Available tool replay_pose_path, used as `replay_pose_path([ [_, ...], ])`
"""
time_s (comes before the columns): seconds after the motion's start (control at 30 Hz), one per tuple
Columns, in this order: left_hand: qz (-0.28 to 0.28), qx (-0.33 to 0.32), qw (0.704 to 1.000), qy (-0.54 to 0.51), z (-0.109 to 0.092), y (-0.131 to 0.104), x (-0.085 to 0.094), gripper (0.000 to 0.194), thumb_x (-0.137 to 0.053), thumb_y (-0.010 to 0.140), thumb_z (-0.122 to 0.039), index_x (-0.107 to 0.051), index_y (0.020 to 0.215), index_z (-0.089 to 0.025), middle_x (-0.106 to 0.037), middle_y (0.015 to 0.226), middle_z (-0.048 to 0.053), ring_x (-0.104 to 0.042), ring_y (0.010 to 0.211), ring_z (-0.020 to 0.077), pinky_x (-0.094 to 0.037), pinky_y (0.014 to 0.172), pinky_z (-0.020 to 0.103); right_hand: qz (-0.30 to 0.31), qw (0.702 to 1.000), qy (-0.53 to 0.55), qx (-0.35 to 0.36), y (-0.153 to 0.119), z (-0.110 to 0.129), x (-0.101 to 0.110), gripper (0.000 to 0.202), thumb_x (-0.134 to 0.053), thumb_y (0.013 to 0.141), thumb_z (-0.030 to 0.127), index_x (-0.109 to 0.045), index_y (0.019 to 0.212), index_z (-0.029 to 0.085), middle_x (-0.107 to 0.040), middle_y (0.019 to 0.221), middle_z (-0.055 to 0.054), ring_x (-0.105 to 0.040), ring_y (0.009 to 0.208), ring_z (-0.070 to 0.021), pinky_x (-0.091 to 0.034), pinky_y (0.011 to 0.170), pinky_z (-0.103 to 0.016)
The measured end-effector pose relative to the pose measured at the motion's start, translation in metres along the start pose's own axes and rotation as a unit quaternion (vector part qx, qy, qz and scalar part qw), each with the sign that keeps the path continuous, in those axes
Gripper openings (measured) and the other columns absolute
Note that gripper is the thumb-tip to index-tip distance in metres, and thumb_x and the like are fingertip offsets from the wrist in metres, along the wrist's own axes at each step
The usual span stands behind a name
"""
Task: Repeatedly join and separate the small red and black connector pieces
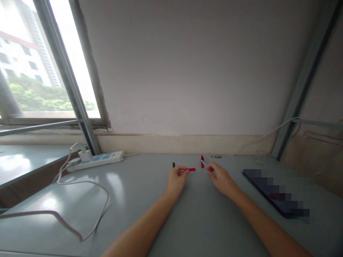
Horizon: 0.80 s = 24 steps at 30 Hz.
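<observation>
My left hand (178, 178) is closed, fingertips pinching a slim red stick-like piece (192, 169) that points to the right. Just behind that hand shows a small black cylinder (173, 165); whether the fingers touch it I cannot tell. My right hand (218, 177) pinches a thin whitish stick (203, 162), tilted up to the left. Past the tip of this stick lie red pieces (202, 157) with a dark part among them. Both hands are low over the grey tabletop (209, 221), a short gap apart.
Several small greyish pieces (216, 157) sit in a row near the wall. At right lies a dark, partly blurred flat device (268, 192). A white power strip (99, 160) and a looping cable (103, 210) occupy the left. Metal posts (302, 85) rise at both sides.
</observation>
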<state>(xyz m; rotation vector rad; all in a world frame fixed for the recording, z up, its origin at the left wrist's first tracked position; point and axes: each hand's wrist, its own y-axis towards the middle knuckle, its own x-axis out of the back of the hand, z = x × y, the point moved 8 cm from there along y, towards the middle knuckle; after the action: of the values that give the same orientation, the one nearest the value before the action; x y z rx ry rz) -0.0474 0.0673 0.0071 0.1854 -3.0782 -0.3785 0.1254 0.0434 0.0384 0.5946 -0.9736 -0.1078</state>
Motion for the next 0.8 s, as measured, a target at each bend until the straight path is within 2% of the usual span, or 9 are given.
replay_pose_path([
  [0.1, -0.001, 0.000, 1.000, -0.006, -0.003, -0.001, 0.000, 0.007, -0.059, 0.063, -0.018, -0.058, 0.069, -0.013, -0.056, 0.057, 0.001, -0.050, 0.052, 0.0095, -0.039, 0.052, 0.021, -0.038, 0.997, 0.066, -0.010, 0.003, 0.001, 0.008, 0.013, -0.037, 0.077, 0.024, -0.048, 0.084, 0.020, -0.060, 0.079, -0.004, -0.056, 0.075, -0.0162, -0.042, 0.073, -0.031],
  [0.37, 0.001, 0.001, 1.000, 0.002, -0.006, -0.004, 0.001, 0.009, -0.060, 0.063, -0.019, -0.059, 0.069, -0.012, -0.057, 0.056, 0.000, -0.050, 0.050, 0.0091, -0.040, 0.052, 0.021, -0.042, 0.984, 0.170, -0.041, 0.003, 0.000, 0.005, 0.010, -0.040, 0.075, 0.028, -0.045, 0.080, 0.021, -0.058, 0.074, -0.002, -0.056, 0.072, -0.0153, -0.043, 0.073, -0.030],
  [0.53, 0.003, 0.001, 1.000, -0.004, -0.006, -0.003, 0.000, 0.009, -0.060, 0.063, -0.018, -0.059, 0.069, -0.012, -0.059, 0.058, 0.001, -0.051, 0.051, 0.0090, -0.040, 0.052, 0.021, -0.026, 0.973, 0.224, -0.057, 0.005, -0.006, 0.001, 0.011, -0.042, 0.073, 0.031, -0.043, 0.077, 0.021, -0.057, 0.072, -0.002, -0.057, 0.071, -0.0154, -0.044, 0.072, -0.031],
  [0.63, 0.010, 0.024, 0.999, -0.021, -0.008, -0.005, -0.001, 0.007, -0.059, 0.064, -0.016, -0.058, 0.070, -0.012, -0.059, 0.057, 0.001, -0.049, 0.050, 0.0078, -0.039, 0.051, 0.020, -0.010, 0.965, 0.251, -0.070, 0.006, -0.010, -0.002, 0.013, -0.043, 0.072, 0.034, -0.041, 0.075, 0.021, -0.058, 0.071, -0.003, -0.058, 0.071, -0.0161, -0.045, 0.071, -0.031],
  [0.8, 0.071, 0.066, 0.994, -0.056, -0.015, -0.015, -0.013, 0.007, -0.059, 0.064, -0.015, -0.059, 0.070, -0.013, -0.062, 0.059, 0.001, -0.049, 0.048, 0.0070, -0.037, 0.048, 0.019, 0.028, 0.948, 0.306, -0.085, 0.005, -0.008, -0.010, 0.021, -0.046, 0.071, 0.041, -0.043, 0.076, 0.021, -0.060, 0.071, -0.003, -0.060, 0.072, -0.0167, -0.046, 0.070, -0.031],
])
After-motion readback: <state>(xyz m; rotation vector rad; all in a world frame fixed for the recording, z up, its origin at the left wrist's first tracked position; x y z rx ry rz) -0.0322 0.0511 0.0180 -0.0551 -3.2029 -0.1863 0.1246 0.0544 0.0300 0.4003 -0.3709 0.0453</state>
